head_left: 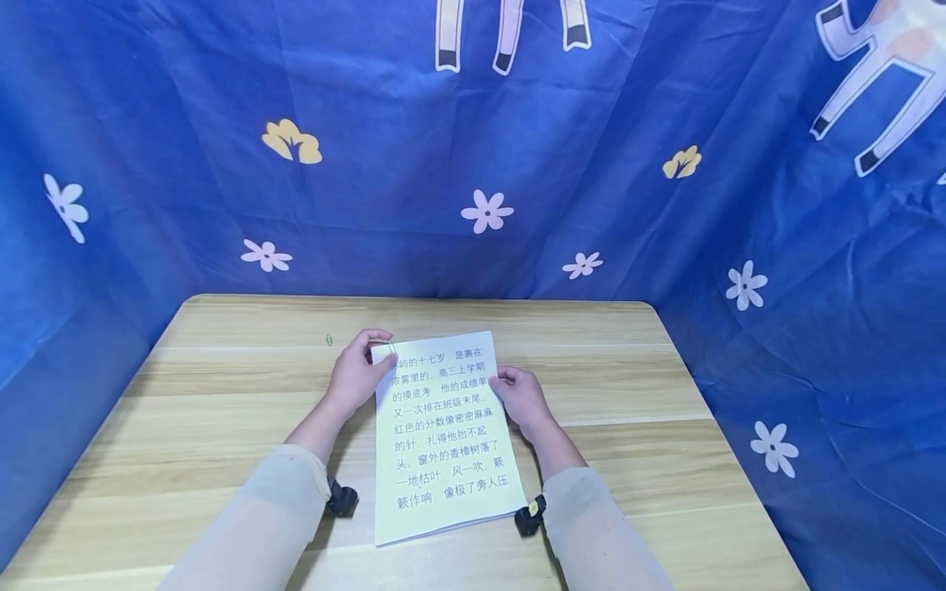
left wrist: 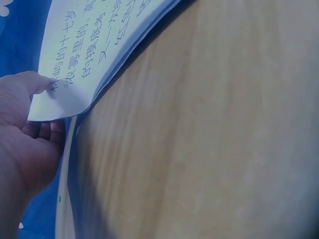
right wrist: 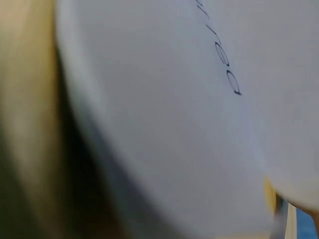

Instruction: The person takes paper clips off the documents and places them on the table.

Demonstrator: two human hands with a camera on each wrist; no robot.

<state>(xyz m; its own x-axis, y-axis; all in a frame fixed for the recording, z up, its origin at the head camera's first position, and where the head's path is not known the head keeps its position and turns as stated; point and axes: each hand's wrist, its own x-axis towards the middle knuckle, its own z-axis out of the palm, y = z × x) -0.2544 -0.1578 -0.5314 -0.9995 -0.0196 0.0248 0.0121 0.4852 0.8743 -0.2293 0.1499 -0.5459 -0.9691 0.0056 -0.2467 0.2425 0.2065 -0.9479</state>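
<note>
A thin stack of white paper sheets (head_left: 443, 427), printed with lines of Chinese characters, is held raised at its far end over the table. At its upper left corner my left hand (head_left: 358, 373) pinches the sheets. The thumb (left wrist: 37, 82) lies on the printed face and the other fingers are curled underneath, as the left wrist view shows. My right hand (head_left: 523, 398) grips the right edge, slightly lower down, its fingers partly hidden. In the right wrist view the paper (right wrist: 164, 124) fills most of the picture, close to the camera and blurred.
On the wooden table (head_left: 613, 460), left of the left hand, lies a small green paper clip (head_left: 329, 339). A blue curtain (head_left: 384, 180) with flower and animal prints stands behind the table and along both sides. Each wrist carries a small black camera (head_left: 342, 498).
</note>
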